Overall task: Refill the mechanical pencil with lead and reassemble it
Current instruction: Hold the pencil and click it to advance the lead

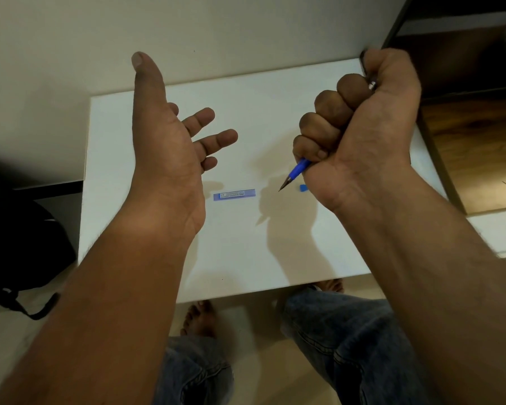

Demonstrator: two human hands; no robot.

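Pencil gripped, lead case on table
My right hand [360,127] fists the mechanical pencil [295,173], tip down; my left hand [170,141] is spread, empty, above the lead case [234,194]

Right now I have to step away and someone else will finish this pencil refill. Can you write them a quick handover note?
Left hand: open, empty, raised above the table.
Right hand: fist shut on the mechanical pencil, tip pointing down-left.
Lead case: flat on the table between the hands.
Small blue piece: on the table beside the right hand, possibly the pencil's cap.
Done: cannot tell whether lead is in.
Left: load lead if needed, reassemble.
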